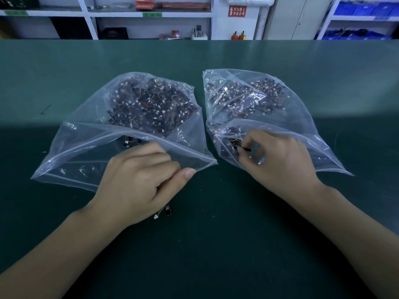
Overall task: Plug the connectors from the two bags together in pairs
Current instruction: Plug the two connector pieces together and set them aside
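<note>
Green matting covers the worktop (216,244), and two bare forearms reach across it from the near edge. Just under the left hand (138,182), a small connector (167,212) with a white plug on thin wires and a black piece lies on the mat — partly hidden by the palm. That hand's grip is closed: fingers curled, thumb pressed along the near lip of the left bag (71,147), though whether it pinches the plastic or holds the connector's wire I cannot tell.

Across the gap, the right hand (280,160) has its fingers tucked into the open mouth of the right bag (306,134). Its grip is curled tight, fingertips pinching a dark connector piece (239,146) inside the opening.

Both bags are clear plastic, lying flat side by side with their mouths toward the person, near each other but not plainly touching. Farther in, each holds a heap of connectors — the left heap (151,104) denser and darker, the right heap (244,98) spread thinner — black bodies, white plugs, orange and red wires.

Beyond the worktop's far edge stand white shelves (90,24), a red sign (237,11), two small red extinguishers (238,36) and blue bins (364,9).
</note>
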The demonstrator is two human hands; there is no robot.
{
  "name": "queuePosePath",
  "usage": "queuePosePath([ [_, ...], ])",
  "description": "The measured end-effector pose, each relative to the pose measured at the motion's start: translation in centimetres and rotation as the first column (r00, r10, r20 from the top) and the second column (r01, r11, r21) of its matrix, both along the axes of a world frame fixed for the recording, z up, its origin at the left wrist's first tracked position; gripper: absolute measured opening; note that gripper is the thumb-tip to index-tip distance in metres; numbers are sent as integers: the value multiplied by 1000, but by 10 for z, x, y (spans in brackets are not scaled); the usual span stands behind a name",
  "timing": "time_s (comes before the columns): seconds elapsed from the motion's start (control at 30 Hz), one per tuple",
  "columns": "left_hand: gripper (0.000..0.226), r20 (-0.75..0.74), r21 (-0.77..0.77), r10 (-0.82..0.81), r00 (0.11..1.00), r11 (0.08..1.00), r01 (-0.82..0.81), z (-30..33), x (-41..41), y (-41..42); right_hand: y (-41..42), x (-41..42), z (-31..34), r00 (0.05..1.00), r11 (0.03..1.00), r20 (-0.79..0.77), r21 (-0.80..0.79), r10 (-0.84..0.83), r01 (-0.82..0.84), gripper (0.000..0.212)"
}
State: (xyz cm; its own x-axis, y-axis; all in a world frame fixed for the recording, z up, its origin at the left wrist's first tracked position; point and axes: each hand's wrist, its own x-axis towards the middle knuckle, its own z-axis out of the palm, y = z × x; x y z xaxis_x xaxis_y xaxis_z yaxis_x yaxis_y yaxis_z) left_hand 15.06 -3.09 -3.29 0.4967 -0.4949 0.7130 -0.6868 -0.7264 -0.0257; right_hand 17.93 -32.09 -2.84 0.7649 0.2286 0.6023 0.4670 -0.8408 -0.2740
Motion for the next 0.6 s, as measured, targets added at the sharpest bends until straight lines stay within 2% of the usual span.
queuePosePath([
  [0.1,54,-4,77,29,1000,997,-29,0,5,3,-1,0,1,998,998,-31,-54,-46,44,5],
  [0.4,27,-183,148,266,947,959,-241,-3,8,6,-3,3,-7,997,978,-61,-207,-42,28,24],
  [0.47,20,-199,148,327,924,942,-301,-4,7,6,-4,4,-7,997,983,-61,-177,-49,38,31],
  [0.53,22,-198,176,410,890,909,-379,-4,7,6,-3,4,-4,999,995,-31,-99,-33,30,35],
  [0.6,26,-195,207,457,868,884,-419,-2,7,7,0,2,-2,1000,999,-10,-31,-8,8,28],
])
